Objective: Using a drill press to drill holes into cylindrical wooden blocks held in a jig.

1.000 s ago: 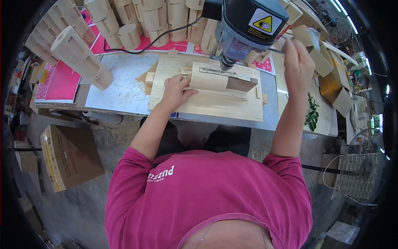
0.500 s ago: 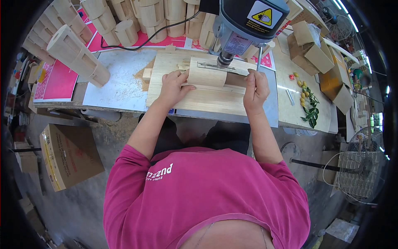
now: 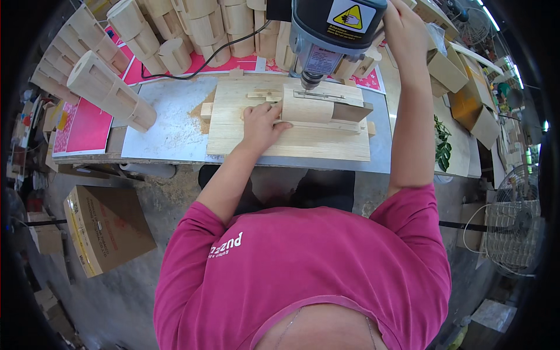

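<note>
A rounded pale wooden piece lies in a wooden jig board on the metal bench top, right under the chuck of a grey drill press head. My left hand presses flat on the left end of the piece and the jig. My right hand is raised to the right side of the drill press head, fingers curled there; what it grips is hidden at the frame's top edge.
Many similar slotted wooden cylinders are stacked along the back and left of the bench. Sawdust lies left of the jig. Cardboard boxes sit at right, another box on the floor at left, a wire-guarded fan at right.
My right hand left the right end of the wooden piece and rose to the side of the drill press head. My left hand stayed on the piece.
</note>
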Available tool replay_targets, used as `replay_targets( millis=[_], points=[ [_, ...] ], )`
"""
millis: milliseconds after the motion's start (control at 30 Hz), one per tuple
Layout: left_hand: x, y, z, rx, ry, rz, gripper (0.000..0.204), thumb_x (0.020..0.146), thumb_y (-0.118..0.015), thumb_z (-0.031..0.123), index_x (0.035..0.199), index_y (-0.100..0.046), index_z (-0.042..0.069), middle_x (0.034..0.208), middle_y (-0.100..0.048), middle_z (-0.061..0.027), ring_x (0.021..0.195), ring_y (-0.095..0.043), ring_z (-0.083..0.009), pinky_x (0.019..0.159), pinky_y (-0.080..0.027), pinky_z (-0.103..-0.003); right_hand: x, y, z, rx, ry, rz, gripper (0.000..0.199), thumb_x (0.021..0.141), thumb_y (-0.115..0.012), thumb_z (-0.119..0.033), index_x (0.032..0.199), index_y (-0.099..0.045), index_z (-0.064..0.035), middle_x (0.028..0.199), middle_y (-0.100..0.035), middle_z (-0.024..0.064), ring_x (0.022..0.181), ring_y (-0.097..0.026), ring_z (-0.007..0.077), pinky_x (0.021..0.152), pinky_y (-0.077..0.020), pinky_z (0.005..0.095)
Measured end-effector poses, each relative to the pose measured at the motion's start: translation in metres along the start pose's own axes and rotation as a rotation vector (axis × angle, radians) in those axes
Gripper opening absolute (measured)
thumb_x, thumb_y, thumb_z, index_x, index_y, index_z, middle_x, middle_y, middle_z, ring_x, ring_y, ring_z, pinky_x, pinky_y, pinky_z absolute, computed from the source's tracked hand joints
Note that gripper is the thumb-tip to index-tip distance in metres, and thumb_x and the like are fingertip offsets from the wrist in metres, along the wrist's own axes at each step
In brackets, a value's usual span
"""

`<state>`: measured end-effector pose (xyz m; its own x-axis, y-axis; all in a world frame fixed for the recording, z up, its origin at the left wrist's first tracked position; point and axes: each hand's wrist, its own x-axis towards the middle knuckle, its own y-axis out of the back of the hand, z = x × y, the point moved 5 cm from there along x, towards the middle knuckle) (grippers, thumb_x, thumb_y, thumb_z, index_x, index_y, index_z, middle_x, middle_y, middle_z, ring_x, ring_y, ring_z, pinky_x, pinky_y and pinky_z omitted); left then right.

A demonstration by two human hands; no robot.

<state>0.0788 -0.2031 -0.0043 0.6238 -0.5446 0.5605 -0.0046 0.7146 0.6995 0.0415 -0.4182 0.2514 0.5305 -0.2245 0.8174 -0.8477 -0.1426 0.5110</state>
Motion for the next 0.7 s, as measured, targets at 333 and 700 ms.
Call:
replay_targets(
  millis=[333,700],
  points=[
    [-0.001,-0.002,-0.001,0.051,0.01,-0.045,0.049,0.067,-0.071,0.038,0.108,-0.06,0.014,0.076,-0.054,-0.0008,0.075,-0.053,-0.0202,0.071,-0.031,-0.035,-0.014,0.014,0.001,0.132,0.009,-0.144,0.032,0.087,-0.047,-0.027,0.08,-0.058,0.0017,0.063,-0.052,0.0098,0.062,-0.049,0.0153,0.062,-0.0401,0.0282],
    [-0.002,0.002,-0.003,0.065,0.028,-0.066,0.05,0.068,-0.07,0.037,0.11,-0.058,0.014,0.076,-0.055,-0.0005,0.075,-0.053,-0.0199,0.071,-0.031,-0.035,-0.161,-0.002,-0.021,0.419,-0.146,-0.015,0.01,0.084,-0.053,-0.005,0.083,-0.061,0.0016,0.06,-0.05,0.0109,0.053,-0.049,0.0197,0.051,-0.0379,0.0296]
  ],
)
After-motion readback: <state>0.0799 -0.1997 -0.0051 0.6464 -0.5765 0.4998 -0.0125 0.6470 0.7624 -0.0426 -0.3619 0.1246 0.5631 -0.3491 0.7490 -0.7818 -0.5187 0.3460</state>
